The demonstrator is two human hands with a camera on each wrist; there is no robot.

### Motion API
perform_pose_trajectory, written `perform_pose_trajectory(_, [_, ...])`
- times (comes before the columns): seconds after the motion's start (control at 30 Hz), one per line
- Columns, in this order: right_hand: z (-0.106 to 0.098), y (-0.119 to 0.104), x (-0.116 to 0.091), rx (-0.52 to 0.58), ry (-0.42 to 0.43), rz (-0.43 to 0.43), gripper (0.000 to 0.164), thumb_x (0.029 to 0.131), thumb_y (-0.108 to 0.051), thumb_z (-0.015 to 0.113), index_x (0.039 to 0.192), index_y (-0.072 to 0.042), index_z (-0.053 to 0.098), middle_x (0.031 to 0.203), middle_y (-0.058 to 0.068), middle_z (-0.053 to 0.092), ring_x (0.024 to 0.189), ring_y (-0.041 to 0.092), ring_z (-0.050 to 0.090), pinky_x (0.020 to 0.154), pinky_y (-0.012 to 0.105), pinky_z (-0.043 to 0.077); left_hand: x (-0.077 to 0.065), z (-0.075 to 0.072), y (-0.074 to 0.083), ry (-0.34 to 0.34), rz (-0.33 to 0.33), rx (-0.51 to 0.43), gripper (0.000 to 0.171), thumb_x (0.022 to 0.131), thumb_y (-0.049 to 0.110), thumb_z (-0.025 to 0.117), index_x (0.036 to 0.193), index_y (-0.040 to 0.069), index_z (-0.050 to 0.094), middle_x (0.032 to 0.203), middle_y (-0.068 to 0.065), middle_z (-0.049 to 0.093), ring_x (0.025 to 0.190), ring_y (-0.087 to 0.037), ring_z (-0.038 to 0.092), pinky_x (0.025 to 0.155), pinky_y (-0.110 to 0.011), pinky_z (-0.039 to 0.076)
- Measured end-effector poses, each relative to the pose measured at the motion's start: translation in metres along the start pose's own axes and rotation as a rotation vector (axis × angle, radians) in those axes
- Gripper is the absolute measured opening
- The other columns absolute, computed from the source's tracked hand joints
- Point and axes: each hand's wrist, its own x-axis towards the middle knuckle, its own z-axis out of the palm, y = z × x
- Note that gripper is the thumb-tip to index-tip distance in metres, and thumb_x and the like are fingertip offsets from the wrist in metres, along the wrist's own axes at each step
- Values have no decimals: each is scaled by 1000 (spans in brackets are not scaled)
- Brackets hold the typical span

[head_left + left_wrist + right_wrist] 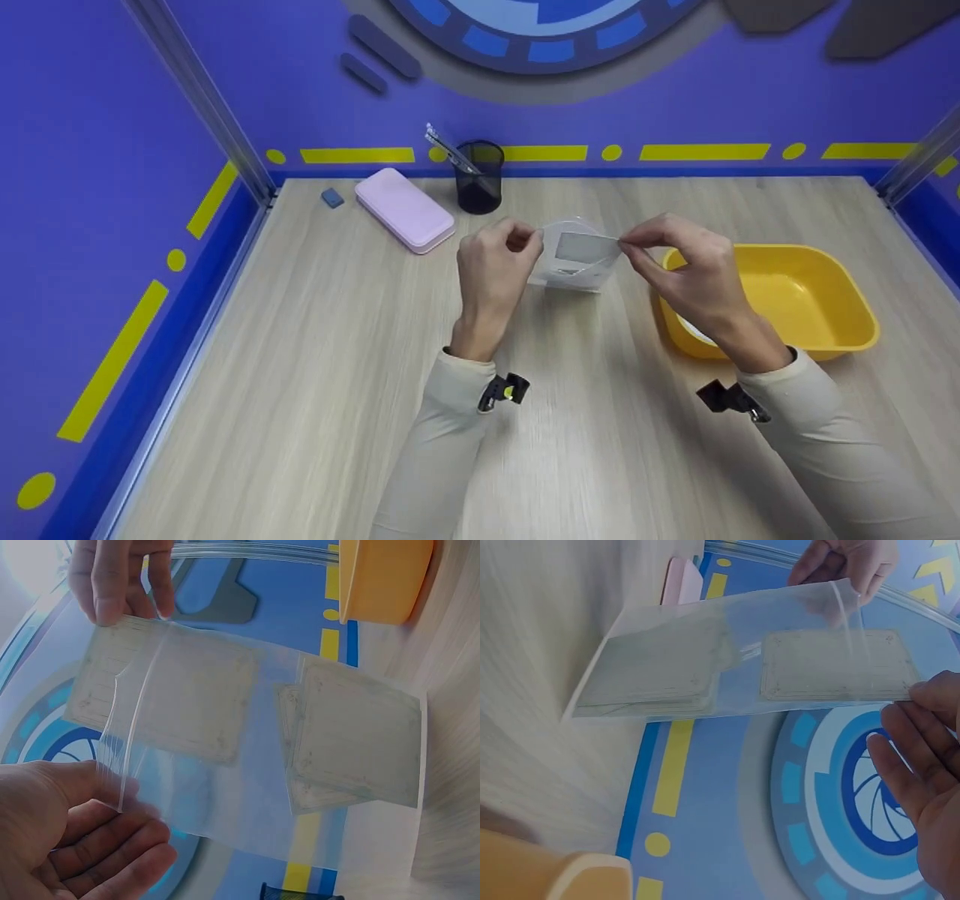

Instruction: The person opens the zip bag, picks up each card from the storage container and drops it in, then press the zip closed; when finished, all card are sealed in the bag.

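A clear zip bag (225,802) hangs upright between the two hands, low over the table. My left hand (495,266) pinches it at the mouth, beside the zip strip. My right hand (694,274) pinches the edge of a pale, flat rectangular card (832,666) between thumb and fingers. This card is partly inside the bag, one end sticking out through the mouth. Lower in the bag lie other similar pale cards (360,735), overlapping at slightly different angles. The printing on them is too faint to read.
A yellow plastic bin (802,300) stands at the right, partly behind my right wrist, with something white inside. At the back left are a pink case (405,210), a small dark blue block (332,198) and a black mesh pen cup (480,180) holding pens.
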Motion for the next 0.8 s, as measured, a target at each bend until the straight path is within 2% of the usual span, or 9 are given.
perform_pose_trajectory(0.57, [7,13,-6,6,-39,11,26,80,17,83,96,-3,77,97,8,74,89,21,69,90,15,50,0,2,0,-16,-9,-12,7,88,7,82,82,4,79,76,-3,76,66,-15,71,68,-29,57])
perform_pose_trajectory(0.8, [5,13,-7,10,-57,-12,26,81,17,83,97,-2,77,97,8,74,88,21,70,90,15,51,1,2,0,-21,-21,-12,7,88,7,82,82,4,79,75,-3,76,65,-15,71,67,-28,57])
